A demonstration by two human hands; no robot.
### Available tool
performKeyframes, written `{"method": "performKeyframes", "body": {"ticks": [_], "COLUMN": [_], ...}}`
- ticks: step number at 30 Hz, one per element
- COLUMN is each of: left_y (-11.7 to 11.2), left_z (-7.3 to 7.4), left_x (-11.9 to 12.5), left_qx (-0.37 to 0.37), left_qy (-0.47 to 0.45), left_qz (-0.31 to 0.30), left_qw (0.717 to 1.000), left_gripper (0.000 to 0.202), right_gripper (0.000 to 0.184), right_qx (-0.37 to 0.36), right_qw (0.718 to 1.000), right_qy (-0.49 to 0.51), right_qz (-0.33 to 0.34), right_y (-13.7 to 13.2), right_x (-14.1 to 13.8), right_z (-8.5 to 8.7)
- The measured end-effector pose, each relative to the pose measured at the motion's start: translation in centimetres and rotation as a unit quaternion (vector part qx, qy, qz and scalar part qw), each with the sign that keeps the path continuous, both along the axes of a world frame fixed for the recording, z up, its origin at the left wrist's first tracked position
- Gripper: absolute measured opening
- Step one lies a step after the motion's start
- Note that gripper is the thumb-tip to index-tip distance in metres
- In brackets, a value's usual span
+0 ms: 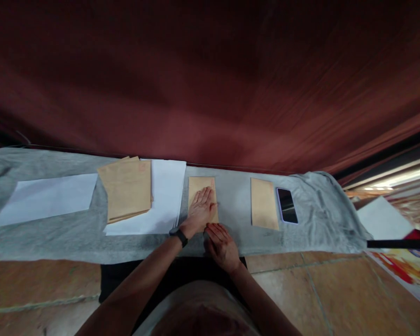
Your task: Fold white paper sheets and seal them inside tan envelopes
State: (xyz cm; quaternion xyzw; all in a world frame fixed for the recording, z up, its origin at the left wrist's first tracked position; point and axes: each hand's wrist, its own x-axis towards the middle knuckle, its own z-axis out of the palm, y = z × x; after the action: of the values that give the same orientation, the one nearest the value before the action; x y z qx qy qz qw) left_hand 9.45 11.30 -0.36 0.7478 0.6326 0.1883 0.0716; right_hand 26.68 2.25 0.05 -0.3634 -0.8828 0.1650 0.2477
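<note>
My left hand [200, 211] lies flat with its fingers stretched out on a small brown envelope [199, 184] that rests on the grey cloth [231, 196]. My right hand [221, 245] is just below it at the envelope's near edge, fingers curled and pressing down on the cloth or the envelope's rim; nothing is visibly held in it. A black band sits on my left wrist [180, 237].
A stack of brown envelopes [128, 187] lies on white sheets [166, 196] to the left, with another white sheet [49, 198] further left. To the right are a single brown envelope [263, 203] and a dark phone [287, 205]. A dark red curtain [210, 79] hangs behind.
</note>
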Motion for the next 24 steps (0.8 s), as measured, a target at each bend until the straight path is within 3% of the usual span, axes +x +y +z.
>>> {"method": "performKeyframes", "body": {"ticks": [7, 12, 24], "left_y": [4.7, 6.2, 1.3], "left_z": [0.5, 0.4, 0.1], "left_x": [0.2, -0.2, -0.4], "left_qx": [-0.024, -0.026, -0.005], "left_qy": [0.020, 0.037, 0.024], "left_qz": [-0.008, -0.013, -0.087], "left_qw": [0.999, 0.999, 0.996], "left_gripper": [0.063, 0.064, 0.060], "right_gripper": [0.046, 0.043, 0.041], "right_qx": [0.003, -0.007, -0.008], "right_qw": [1.000, 1.000, 1.000], "right_qy": [0.017, 0.010, 0.008], "right_qz": [-0.004, -0.010, -0.010], "right_y": [0.0, -0.1, -0.3], "right_x": [-0.1, -0.2, 0.2], "right_z": [0.1, 0.2, 0.0]}}
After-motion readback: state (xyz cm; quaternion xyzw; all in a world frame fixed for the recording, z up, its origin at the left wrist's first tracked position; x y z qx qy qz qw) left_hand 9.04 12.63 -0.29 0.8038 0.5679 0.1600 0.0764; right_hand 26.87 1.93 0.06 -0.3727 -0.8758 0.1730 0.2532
